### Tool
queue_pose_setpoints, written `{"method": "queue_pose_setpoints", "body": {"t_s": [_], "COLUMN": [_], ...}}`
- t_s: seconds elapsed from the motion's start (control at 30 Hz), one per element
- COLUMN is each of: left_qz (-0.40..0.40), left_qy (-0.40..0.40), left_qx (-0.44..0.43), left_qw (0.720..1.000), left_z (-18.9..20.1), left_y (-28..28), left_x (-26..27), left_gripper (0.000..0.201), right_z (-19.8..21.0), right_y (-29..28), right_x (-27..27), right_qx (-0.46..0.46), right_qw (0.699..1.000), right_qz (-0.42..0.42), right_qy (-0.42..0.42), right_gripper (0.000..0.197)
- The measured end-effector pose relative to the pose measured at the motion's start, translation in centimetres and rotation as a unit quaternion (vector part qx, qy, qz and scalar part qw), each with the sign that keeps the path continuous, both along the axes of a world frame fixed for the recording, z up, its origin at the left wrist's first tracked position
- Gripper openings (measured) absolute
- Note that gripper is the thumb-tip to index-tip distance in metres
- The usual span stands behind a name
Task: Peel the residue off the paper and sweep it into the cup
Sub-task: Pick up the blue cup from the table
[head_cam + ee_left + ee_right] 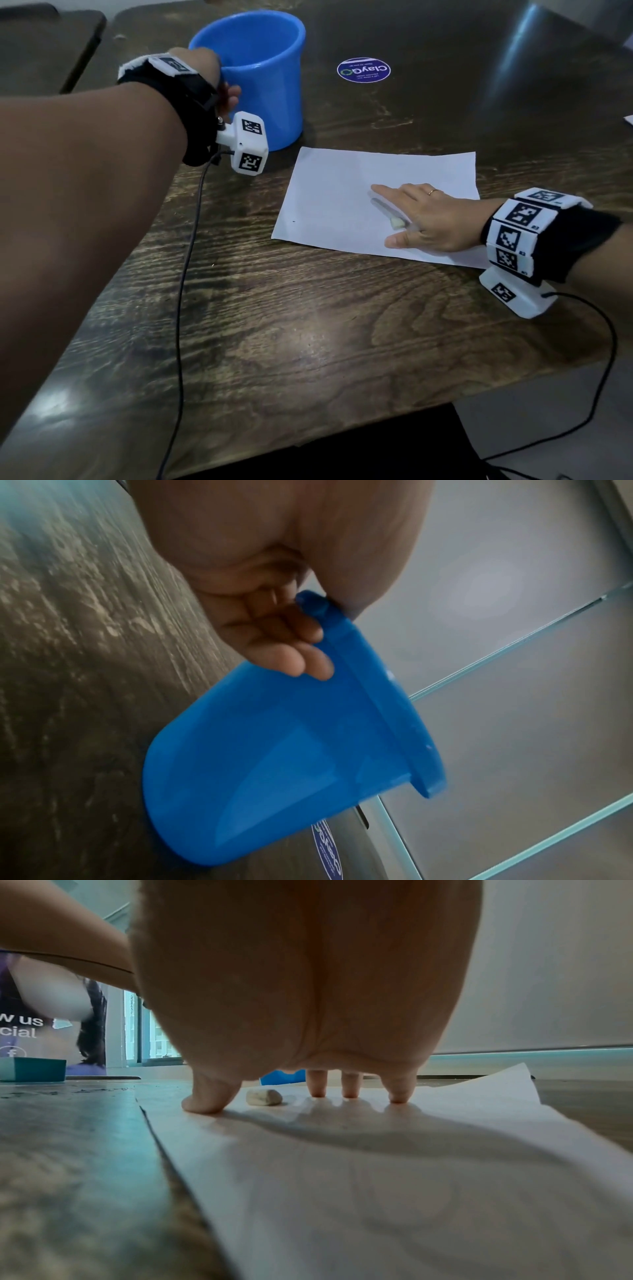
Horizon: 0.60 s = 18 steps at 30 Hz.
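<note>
Residue lump [264, 1097] between flat right hand [430, 219] thumb and fingers, left hand [274, 593] gripping cup [281, 764]

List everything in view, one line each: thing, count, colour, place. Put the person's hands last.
cup: one, blue, upright on the table's far left.
paper: one sheet, white, flat on the table, right of the cup.
lump: one, pale, on the paper by the right thumb.
sticker: one, round, purple, on the table beyond the paper.
table: one, dark wood.
box: one, teal, far left in the right wrist view.
left hand: grips the cup's rim.
right hand: fingers spread, pressing on the paper.
</note>
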<state>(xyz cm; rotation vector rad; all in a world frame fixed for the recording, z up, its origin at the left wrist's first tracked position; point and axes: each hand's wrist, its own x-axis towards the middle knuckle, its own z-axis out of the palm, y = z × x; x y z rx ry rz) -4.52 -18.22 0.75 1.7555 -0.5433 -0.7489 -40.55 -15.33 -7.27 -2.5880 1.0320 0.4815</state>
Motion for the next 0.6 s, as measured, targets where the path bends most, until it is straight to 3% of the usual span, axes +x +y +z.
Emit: {"method": "queue_pose_setpoints", "body": {"t_s": [0.13,0.27,0.37,0.47,0.6], "left_qz": [0.038,0.015,0.011,0.027,0.028], "left_qy": [-0.019,-0.006,-0.040,-0.136,-0.157], "left_qx": [-0.027,-0.031,-0.035,-0.071,-0.096], "left_qw": [0.999,0.999,0.999,0.988,0.983], "left_z": [-0.2,-0.3,0.7,2.2,4.0], "left_y": [0.7,2.9,5.6,8.6,12.7], "left_x": [0.7,1.9,2.0,2.1,1.4], "left_gripper": [0.018,0.017,0.013,0.014,0.012], "right_z": [0.1,0.8,2.0,3.5,3.9], "right_y": [0.1,0.3,0.9,3.8,10.1], "right_x": [-0.1,0.1,1.1,3.6,8.2], "right_qx": [0.002,-0.003,-0.069,-0.126,-0.048], "right_qw": [1.000,1.000,0.997,0.988,0.978], "right_qz": [-0.006,-0.013,0.008,0.056,0.083], "right_qy": [-0.001,0.003,0.015,-0.069,-0.187], "right_gripper": [0.087,0.083,0.084,0.081,0.067]}}
